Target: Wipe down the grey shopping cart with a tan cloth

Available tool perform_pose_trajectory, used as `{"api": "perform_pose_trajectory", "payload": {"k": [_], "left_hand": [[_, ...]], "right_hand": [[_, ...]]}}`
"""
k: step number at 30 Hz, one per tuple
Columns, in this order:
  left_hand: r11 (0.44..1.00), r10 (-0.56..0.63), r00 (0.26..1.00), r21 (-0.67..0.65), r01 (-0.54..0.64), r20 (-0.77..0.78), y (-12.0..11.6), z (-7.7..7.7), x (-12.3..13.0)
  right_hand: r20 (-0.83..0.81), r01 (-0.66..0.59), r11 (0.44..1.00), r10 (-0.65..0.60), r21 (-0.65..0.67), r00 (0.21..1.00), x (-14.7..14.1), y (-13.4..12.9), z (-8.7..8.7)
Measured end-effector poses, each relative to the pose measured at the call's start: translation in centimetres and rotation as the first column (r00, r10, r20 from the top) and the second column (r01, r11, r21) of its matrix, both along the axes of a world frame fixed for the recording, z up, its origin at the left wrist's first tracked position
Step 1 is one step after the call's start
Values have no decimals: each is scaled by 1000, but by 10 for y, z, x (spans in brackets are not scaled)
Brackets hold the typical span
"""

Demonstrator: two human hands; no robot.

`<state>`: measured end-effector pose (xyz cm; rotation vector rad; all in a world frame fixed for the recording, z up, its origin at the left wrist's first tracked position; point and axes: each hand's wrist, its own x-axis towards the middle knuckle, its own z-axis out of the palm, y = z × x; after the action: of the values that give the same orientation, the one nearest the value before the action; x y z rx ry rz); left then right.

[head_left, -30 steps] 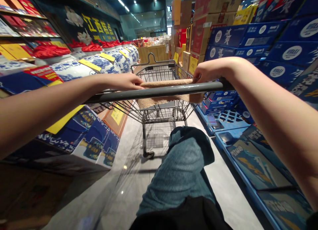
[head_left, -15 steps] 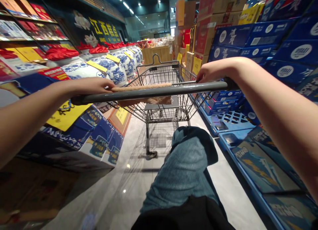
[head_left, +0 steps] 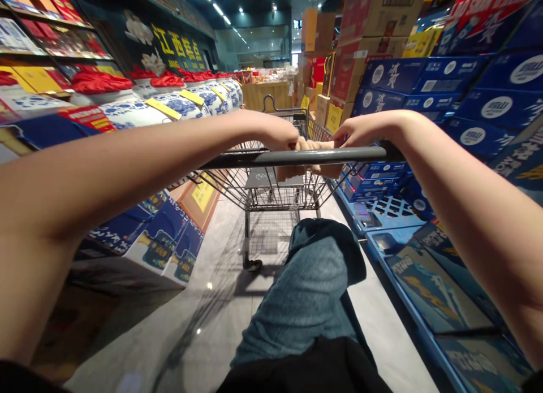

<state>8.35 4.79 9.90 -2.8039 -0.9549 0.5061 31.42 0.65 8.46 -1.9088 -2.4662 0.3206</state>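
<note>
A grey-handled wire shopping cart (head_left: 282,199) stands in front of me, its handle (head_left: 258,158) running across the view. A tan cloth (head_left: 292,173) lies bunched over the thin bar just behind the handle and hangs below it. My left hand (head_left: 278,131) is closed on the cloth's left end, near the middle of the handle. At the cloth's right end, my right hand (head_left: 360,130) has its fingers curled over the cart's thin bar; its fingertips are partly hidden. The hands are close together, with the bunched cloth between them.
Blue-and-white jars (head_left: 197,102) with red cloth tops line the left, above blue gift boxes (head_left: 156,243). Blue cartons (head_left: 394,76) are stacked on the right, over blue pallets (head_left: 394,234). A bent knee in jeans (head_left: 314,285) is behind the cart.
My left hand has slid right along the handle, and the cloth, stretched out before, is now bunched toward my right hand. The right hand stays in about the same place.
</note>
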Motion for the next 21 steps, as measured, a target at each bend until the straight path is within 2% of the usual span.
{"api": "perform_pose_trajectory", "payload": {"k": [3,7,9,12,15,18,21], "left_hand": [[985,-108,988,-124,121,107,1,-4,37],[946,-136,980,-276,173,148,-1,-6,64],[953,-102,982,-269,142,159,-1,-7,63],[983,-7,992,-179,30,129,3,-9,41],[979,119,990,-178,-105,74,7,-11,0],[970,169,975,-201,-138,142,10,-13,-40],[979,158,966,-158,-126,206,14,-15,-61]], "right_hand": [[67,-27,991,36,-131,997,0,2,0],[161,-17,996,32,-92,986,0,1,1],[200,-5,998,19,-70,980,3,1,1],[192,8,997,6,-73,981,6,1,1],[172,21,997,-9,-72,985,5,-2,1],[194,48,997,-37,-55,980,1,-5,2],[195,38,998,-27,-51,980,-1,-4,1]]}}
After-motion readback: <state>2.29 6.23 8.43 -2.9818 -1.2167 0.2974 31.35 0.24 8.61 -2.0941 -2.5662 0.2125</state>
